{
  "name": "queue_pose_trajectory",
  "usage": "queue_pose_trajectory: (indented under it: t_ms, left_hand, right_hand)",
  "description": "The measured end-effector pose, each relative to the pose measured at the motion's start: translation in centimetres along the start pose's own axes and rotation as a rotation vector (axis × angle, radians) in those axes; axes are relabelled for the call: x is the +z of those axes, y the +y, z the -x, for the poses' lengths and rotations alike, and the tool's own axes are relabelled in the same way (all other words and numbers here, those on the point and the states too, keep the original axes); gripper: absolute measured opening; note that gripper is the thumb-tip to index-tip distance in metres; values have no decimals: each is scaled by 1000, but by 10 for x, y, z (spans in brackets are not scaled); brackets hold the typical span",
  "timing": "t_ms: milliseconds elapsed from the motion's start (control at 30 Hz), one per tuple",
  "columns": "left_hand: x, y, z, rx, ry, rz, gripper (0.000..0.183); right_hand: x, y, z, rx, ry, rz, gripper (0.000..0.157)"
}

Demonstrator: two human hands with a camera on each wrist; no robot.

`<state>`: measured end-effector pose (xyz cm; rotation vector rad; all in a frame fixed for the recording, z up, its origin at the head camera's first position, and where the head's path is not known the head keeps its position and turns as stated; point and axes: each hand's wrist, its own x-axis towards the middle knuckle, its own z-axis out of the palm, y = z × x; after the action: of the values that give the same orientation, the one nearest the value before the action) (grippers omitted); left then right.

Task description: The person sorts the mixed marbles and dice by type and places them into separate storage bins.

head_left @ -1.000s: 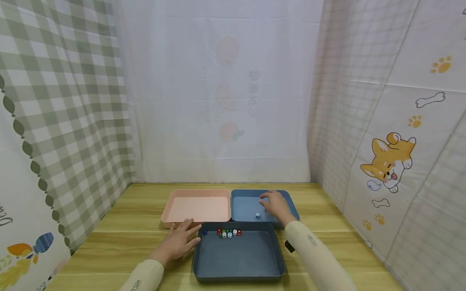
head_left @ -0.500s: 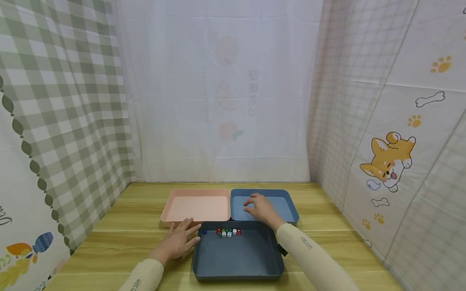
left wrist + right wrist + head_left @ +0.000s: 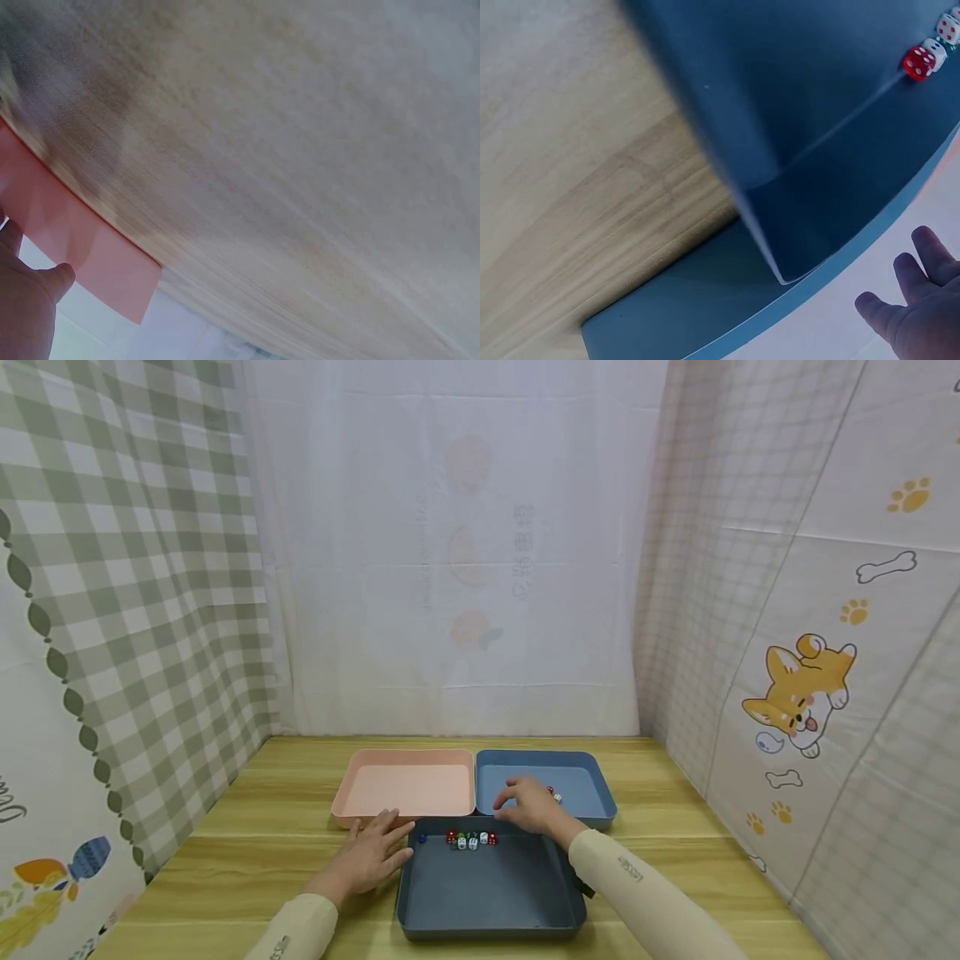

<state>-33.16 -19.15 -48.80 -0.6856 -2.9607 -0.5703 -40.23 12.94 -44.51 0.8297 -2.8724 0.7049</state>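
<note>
My right hand (image 3: 528,806) hovers where the blue tray (image 3: 596,785) meets the dark grey tray (image 3: 495,893). Its fingers point left, loosely bent, with nothing visible between them; the right wrist view shows the fingers (image 3: 911,277) spread apart. Beside this hand, in the blue tray, lie a red die (image 3: 550,790) and a white die (image 3: 557,798). My left hand (image 3: 363,858) lies with spread fingers at the left rim of the dark grey tray. Along that tray's far wall sit several small dice, including a white die (image 3: 473,843), a red die (image 3: 919,63) and a dark blue die (image 3: 422,838).
A pink tray (image 3: 341,797) stands left of the blue one, behind the dark grey tray. All three rest on a wood-grain table (image 3: 247,852). Fabric curtains enclose the left, the back (image 3: 375,610) and the right sides.
My right hand has moved left and nearer, from over the blue tray to its near edge. The white die there now shows right of the red one. My left hand has stayed put.
</note>
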Motion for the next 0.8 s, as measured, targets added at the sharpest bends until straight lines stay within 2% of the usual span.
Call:
queue_pose_trajectory:
  t_ms: [200,367,633,800]
  left_hand:
    - [-1,0,0,-5,-1,2,55]
    - [0,-1,0,-7,-2,4,54]
    - [2,-2,-2,10,13,13,54]
    - [2,-3,-2,5,4,17,55]
  right_hand:
    - [2,-3,-1,5,-15,13,12]
    - [6,-15,-8,-30,-21,42,13]
    - [21,-38,-15,-103,-41,156,9]
    - [34,-43,-16,-80,-51,198,5]
